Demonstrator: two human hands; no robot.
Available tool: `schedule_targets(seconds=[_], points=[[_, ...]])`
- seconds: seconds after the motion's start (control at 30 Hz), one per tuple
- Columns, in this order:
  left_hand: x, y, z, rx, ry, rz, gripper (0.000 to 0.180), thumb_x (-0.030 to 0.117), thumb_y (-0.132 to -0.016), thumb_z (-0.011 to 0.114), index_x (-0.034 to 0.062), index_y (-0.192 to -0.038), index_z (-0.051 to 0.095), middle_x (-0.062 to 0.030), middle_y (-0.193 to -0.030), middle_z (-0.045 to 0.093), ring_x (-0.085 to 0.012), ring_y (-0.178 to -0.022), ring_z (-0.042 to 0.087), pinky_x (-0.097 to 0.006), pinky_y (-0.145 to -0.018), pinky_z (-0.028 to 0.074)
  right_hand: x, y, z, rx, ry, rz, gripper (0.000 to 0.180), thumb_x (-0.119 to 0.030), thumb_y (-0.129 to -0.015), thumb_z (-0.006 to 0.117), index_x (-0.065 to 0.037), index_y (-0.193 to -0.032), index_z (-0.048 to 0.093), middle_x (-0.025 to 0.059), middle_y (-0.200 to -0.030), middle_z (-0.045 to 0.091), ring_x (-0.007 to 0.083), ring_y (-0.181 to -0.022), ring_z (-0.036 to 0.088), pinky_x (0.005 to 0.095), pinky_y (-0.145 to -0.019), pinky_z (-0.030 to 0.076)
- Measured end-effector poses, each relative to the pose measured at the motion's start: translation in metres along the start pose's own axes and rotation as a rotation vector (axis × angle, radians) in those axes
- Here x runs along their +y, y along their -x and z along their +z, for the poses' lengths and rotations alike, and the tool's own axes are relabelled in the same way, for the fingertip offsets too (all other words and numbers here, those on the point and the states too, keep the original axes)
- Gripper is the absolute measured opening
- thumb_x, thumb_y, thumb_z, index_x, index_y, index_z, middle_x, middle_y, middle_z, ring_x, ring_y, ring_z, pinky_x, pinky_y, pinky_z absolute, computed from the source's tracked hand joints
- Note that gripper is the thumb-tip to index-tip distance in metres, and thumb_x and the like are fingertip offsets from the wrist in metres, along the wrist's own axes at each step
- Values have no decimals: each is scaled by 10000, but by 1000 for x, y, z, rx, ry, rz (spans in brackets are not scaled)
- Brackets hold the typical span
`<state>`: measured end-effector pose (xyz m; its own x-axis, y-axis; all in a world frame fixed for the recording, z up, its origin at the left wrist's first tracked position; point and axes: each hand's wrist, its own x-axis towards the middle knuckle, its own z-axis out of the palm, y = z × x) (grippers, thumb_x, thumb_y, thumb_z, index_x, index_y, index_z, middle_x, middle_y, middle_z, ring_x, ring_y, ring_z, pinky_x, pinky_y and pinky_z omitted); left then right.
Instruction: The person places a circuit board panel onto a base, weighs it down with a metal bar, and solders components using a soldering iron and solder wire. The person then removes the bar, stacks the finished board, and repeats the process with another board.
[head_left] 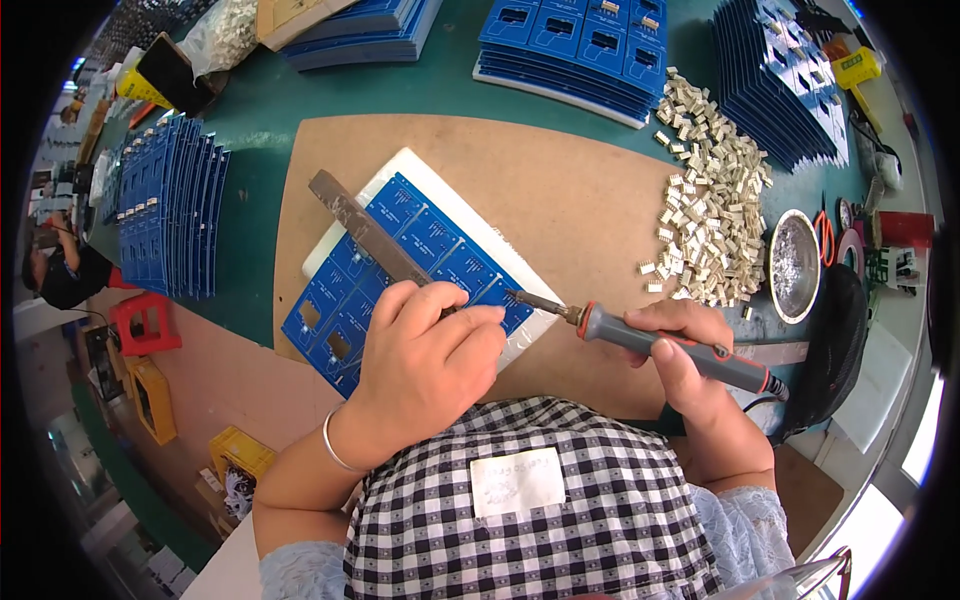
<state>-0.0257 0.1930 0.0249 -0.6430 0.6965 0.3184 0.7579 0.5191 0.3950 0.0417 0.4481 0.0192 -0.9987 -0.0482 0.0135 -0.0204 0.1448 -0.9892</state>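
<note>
My left hand [430,350] is closed over the blue circuit board panel [400,215]. Its curled fingers rest at the near end of a long brown metal bar [365,230] lying slantwise across the panel. What is pinched in those fingers is hidden. In my right hand [690,345] is a grey soldering iron [640,345] with orange trim, gripped by its handle. The iron's tip reaches the panel's right corner, close beside my left fingertips. Beneath the panel is a white foam board [405,165], set at an angle on a brown work board [560,185].
Loose white connectors [715,200] form a heap on the right, beside a metal bowl [795,265] and orange-handled scissors [824,238]. Stacked blue boards stand at the left [170,210], back [575,50] and far right [780,85]. A person [70,265] is at far left, near a red stool [147,322].
</note>
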Motion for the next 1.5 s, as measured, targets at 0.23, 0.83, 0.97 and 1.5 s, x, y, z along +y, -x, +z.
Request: schedule_targets(seconds=[0.23,0.83,0.97,1.5], points=[[4,6,9,-41,-109,39,139,46,-694,666,86,-809,599,-8,-901,660,-208,-936,559,-397,-824,388,-2,0,1,-6,-8,16,254,-187,-814,604,13,-952,679,134,-801,689,185,-653,677,277,-592,525],[7,5,8,-133,-83,43,135,46,-723,641,69,-847,592,-40,-936,650,-212,-989,578,-376,-873,396,-3,3,-2,-4,61,-26,237,-185,-794,611,6,-916,680,132,-790,687,202,-643,672,292,-584,519],[7,4,8,-132,-74,38,136,44,-722,642,67,-846,591,-42,-936,651,-216,-990,580,-377,-870,397,-3,2,-2,-4,79,-27,245,-200,-784,614,2,-903,683,136,-785,686,217,-636,667,302,-580,513],[8,9,11,-101,-59,26,146,51,-726,640,68,-861,587,-47,-952,652,-226,-979,583,-392,-859,395,-6,17,-9,106,-52,-18,313,-264,-839,600,36,-908,657,146,-749,658,196,-601,635,289,-553,492]])
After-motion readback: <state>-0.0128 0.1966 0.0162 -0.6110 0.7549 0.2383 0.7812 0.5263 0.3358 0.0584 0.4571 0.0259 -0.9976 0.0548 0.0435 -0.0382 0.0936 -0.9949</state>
